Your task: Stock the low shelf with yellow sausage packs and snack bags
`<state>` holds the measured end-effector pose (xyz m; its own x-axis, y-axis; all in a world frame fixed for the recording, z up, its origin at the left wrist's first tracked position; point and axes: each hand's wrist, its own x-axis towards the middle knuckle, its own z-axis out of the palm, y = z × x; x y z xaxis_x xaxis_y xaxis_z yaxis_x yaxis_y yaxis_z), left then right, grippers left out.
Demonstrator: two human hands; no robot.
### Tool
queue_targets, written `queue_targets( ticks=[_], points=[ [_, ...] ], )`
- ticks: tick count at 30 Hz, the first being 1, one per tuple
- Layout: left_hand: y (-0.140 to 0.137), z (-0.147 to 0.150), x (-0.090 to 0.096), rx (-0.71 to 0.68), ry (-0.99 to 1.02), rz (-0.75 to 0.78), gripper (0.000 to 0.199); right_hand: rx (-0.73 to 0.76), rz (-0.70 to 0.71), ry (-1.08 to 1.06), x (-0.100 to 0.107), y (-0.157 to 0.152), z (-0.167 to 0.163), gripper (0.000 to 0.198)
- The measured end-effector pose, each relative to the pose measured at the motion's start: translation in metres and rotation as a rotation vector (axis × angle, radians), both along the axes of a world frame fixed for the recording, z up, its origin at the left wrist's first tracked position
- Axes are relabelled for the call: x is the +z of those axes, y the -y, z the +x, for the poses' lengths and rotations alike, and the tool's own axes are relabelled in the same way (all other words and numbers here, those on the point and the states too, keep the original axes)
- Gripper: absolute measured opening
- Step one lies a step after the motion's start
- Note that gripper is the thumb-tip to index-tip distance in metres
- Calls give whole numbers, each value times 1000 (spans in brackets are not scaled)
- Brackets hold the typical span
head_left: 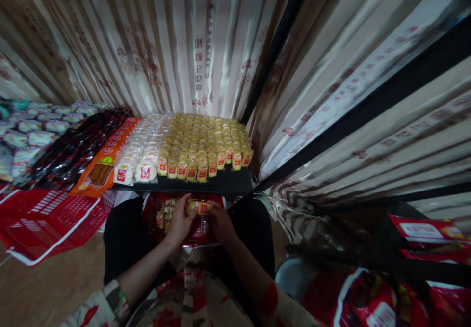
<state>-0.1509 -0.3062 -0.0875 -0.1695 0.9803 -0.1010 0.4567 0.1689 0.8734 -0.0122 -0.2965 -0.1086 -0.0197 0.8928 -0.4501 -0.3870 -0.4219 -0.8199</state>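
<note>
Packet rows (206, 140) on the shelf (228, 184), centre frame, curtain (176, 47) behind, basket (148, 211) with loose packets (161, 219) just below.

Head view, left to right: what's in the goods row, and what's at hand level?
Goods row: small white packets, dark shiny packs, orange packet, clear-wrapped white rounds, rows of yellow packets.
Hand level: red basket, left hand, held yellow packet, right hand, red packets.

Count: 2 hands (180, 220), 1 held yellow packet (202, 208), 2 red baskets (37, 221), 2 front-row white packets (144, 171), dozens of lined-up yellow packets (204, 143), exact number unclear.
</note>
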Motion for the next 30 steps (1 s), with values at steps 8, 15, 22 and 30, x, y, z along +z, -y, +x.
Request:
queue_targets(
  ticks=[8,15,22,30],
  points=[
    [-33,19,46,-96,-57,124,36,-153,215,132,19,-9,14,31],
    [-78,40,82,-193,-178,266,34,-136,589,745,32,-70,44,42],
    [-108,52,88,-188,-319,266,37,-111,607,806,17,-115,60,52],
    [-134,76,85,-310,-409,278,40,-166,604,689,4,-118,72,49]
  ],
)
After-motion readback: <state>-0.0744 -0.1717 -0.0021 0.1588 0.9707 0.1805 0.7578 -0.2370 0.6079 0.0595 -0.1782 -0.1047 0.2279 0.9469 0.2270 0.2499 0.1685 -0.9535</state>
